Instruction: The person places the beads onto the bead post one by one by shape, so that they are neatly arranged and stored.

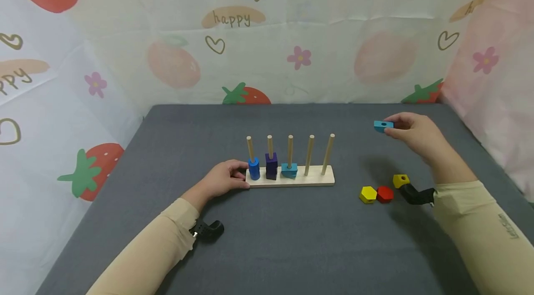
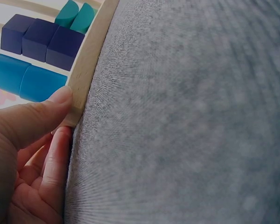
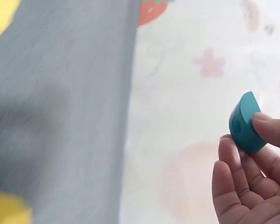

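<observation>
A wooden peg stand (image 1: 314, 181) with several upright pegs lies mid-table. My left hand (image 1: 219, 178) grips its left end, the thumb (image 2: 60, 100) pressed on the base's edge. Two blue cylinders (image 2: 39, 77) are stacked on the leftmost peg, purple cubes (image 1: 271, 167) on the second, and two teal half-round blocks (image 1: 289, 170) on the middle one. The two right pegs are bare. Raised above the table at far right, my right hand (image 1: 419, 135) pinches another teal half-round block (image 3: 245, 126) between thumb and fingers. A hole shows in its curved side.
Below the right hand lie a yellow hexagonal block (image 1: 368, 195), a red hexagonal block (image 1: 385, 194) and another yellow block (image 1: 401, 180), close to the black wrist camera (image 1: 417, 195). A printed cloth (image 1: 258, 63) hangs behind the grey table (image 1: 283, 239).
</observation>
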`<state>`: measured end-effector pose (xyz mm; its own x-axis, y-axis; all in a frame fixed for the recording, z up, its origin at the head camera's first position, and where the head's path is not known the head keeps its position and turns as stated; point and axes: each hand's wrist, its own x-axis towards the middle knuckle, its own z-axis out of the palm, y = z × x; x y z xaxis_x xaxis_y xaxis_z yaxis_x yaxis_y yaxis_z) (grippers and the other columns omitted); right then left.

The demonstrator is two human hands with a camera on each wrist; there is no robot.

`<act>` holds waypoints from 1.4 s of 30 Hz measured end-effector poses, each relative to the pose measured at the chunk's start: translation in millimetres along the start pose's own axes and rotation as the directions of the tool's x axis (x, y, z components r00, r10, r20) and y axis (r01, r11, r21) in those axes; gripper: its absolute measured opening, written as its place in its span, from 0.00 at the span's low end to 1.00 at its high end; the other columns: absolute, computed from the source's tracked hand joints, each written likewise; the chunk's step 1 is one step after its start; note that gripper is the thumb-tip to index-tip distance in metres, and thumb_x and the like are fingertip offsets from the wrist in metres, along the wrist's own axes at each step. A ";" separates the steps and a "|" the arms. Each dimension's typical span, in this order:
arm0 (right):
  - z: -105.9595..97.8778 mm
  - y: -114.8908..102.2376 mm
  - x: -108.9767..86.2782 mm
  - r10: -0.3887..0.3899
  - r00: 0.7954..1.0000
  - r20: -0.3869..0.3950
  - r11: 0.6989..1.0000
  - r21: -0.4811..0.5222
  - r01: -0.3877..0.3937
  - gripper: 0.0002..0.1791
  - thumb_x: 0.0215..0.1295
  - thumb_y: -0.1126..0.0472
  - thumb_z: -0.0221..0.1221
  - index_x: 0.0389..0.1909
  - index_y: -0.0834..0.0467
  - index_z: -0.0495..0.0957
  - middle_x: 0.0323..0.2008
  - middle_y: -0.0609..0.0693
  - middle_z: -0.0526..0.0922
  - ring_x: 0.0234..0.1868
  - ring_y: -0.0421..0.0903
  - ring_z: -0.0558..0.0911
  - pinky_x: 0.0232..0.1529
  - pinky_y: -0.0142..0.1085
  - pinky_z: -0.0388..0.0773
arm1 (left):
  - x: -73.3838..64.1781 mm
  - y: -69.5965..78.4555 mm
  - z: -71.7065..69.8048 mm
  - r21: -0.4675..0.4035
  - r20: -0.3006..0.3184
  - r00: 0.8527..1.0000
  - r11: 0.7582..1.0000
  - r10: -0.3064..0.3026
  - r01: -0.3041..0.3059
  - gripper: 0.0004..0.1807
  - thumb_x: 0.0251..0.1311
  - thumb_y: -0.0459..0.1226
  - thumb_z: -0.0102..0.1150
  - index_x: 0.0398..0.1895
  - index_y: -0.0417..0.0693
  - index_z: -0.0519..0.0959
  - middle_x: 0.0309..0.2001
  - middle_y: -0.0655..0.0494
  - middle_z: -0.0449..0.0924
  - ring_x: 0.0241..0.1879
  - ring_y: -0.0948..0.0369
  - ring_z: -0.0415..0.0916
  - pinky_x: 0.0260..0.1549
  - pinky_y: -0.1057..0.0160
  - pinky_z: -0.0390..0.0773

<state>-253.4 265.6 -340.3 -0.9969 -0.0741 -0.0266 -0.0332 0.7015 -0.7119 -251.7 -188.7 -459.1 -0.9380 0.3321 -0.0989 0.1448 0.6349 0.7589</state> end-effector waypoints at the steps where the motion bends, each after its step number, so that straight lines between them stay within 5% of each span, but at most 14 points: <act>1: 1.5 -6.9 0.2 -0.019 1.000 -0.010 1.000 0.007 0.019 0.29 0.60 0.42 0.54 0.54 0.59 0.70 0.50 0.59 0.73 0.49 0.53 0.70 0.49 0.50 0.65 | -0.1 -0.3 0.3 0.002 0.002 1.000 1.000 0.000 0.000 0.28 0.46 0.39 0.70 0.54 0.45 0.75 0.36 0.56 0.78 0.35 0.64 0.75 0.37 0.64 0.73; 17: 38.5 -94.8 -6.7 -0.233 0.972 0.028 0.962 0.155 0.226 0.16 0.61 0.57 0.59 0.47 0.60 0.74 0.43 0.54 0.78 0.42 0.45 0.77 0.47 0.41 0.69 | -1.0 1.2 1.2 -0.012 0.002 1.000 1.000 -0.005 0.005 0.28 0.46 0.38 0.70 0.54 0.45 0.75 0.38 0.55 0.77 0.35 0.64 0.75 0.36 0.65 0.73; 32: 83.9 -127.3 -5.7 -0.309 0.942 0.129 0.933 0.236 0.273 0.13 0.61 0.59 0.59 0.45 0.58 0.74 0.41 0.53 0.79 0.43 0.47 0.78 0.47 0.42 0.71 | -2.2 1.3 -1.2 -0.003 0.005 1.000 1.000 -0.015 0.015 0.29 0.46 0.39 0.69 0.54 0.45 0.74 0.38 0.55 0.77 0.35 0.63 0.75 0.37 0.63 0.73; 42: 105.0 -133.6 -8.7 -0.298 0.948 0.114 0.918 0.305 0.252 0.11 0.63 0.62 0.56 0.46 0.58 0.71 0.43 0.52 0.76 0.45 0.47 0.76 0.49 0.42 0.71 | -0.6 1.3 -0.1 0.005 0.001 1.000 1.000 -0.010 0.010 0.29 0.46 0.40 0.70 0.54 0.46 0.74 0.38 0.55 0.77 0.35 0.63 0.75 0.37 0.64 0.73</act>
<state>-232.8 98.0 -318.6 -0.9268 -0.3600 0.1068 -0.2598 0.4095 -0.8745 -251.0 -188.2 -458.0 -0.9392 0.3262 -0.1075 0.1365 0.6415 0.7549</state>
